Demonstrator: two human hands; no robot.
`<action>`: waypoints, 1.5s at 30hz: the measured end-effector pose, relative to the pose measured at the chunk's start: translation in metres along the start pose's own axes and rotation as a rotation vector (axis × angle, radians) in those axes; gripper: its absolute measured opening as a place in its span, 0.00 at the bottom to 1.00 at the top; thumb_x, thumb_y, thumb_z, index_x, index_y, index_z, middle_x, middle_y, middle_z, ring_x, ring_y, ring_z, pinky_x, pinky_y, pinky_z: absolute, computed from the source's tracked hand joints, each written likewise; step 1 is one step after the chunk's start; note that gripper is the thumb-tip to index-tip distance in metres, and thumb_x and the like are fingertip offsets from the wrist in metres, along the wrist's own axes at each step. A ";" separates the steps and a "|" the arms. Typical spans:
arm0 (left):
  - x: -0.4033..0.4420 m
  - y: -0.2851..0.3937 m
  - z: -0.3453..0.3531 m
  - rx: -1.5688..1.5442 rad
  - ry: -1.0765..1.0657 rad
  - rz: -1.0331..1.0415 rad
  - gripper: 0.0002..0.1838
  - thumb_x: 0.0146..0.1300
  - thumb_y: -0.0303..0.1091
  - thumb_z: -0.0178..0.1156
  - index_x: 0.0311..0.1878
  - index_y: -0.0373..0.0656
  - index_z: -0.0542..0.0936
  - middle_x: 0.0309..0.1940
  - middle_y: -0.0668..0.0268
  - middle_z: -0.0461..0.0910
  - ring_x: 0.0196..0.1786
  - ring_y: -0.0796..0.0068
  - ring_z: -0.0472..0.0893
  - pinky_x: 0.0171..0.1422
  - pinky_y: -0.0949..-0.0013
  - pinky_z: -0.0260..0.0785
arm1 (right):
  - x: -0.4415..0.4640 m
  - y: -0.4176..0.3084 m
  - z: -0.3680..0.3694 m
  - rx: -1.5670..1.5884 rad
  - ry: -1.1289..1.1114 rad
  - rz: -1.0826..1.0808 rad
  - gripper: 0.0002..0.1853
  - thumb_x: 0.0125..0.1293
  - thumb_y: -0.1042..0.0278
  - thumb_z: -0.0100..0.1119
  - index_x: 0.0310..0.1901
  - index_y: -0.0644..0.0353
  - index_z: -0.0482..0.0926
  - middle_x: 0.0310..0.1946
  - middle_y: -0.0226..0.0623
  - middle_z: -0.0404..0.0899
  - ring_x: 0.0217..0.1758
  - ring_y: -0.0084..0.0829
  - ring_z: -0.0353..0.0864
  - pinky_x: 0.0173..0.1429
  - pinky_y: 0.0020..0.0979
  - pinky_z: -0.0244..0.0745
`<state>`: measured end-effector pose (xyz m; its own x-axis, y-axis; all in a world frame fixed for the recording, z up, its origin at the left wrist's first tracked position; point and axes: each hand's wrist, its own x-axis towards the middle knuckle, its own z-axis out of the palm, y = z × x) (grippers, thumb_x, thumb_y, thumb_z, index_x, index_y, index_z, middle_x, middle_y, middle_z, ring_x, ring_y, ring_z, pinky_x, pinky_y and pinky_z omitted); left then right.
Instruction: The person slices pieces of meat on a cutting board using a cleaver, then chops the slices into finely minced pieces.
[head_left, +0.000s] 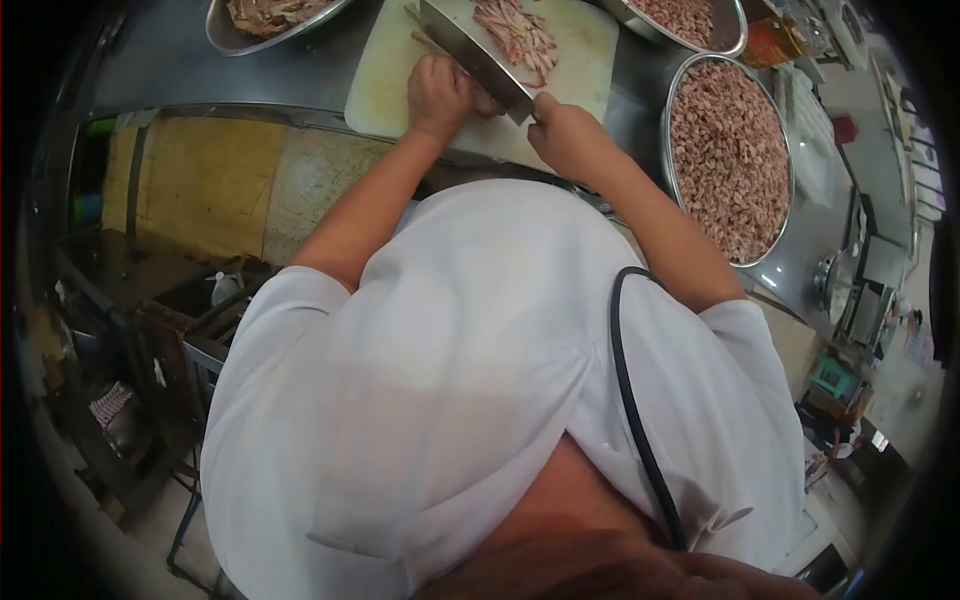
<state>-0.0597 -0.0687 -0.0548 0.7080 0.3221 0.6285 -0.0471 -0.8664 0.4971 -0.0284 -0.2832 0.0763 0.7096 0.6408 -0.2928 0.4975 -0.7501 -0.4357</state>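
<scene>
A pale cutting board [585, 75] lies on the metal counter in front of me. My right hand [572, 142] is wrapped around the handle of a cleaver [480, 62], whose broad blade slants across the board to the upper left. Beside the blade, my left hand [440, 97] is closed with its fingers curled down. A strip of meat [428, 42] sticks out past those fingers; the rest of what they press on is hidden. Beyond the blade lies a loose pile of cut meat strips [520, 38].
A large oval metal tray [668, 150] of finely chopped meat stands right of the board. Another metal pan [738, 45] of chopped meat is behind it. At the upper left, a metal bowl [222, 42] holds larger meat pieces. A plastic bag [808, 130] lies at the far right.
</scene>
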 end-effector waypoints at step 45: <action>0.016 -0.015 -0.004 0.206 -0.096 -0.069 0.09 0.59 0.35 0.61 0.41 0.42 0.84 0.43 0.56 0.81 0.47 0.48 0.80 0.52 0.47 0.72 | -0.008 -0.016 -0.014 -0.048 -0.111 -0.002 0.16 0.67 0.69 0.52 0.53 0.67 0.76 0.44 0.59 0.85 0.49 0.60 0.85 0.55 0.53 0.78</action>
<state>-0.0510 -0.0489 -0.0498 0.7687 0.3542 0.5326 0.1415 -0.9062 0.3984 -0.0349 -0.2784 0.0977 0.6504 0.6545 -0.3856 0.5243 -0.7541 -0.3956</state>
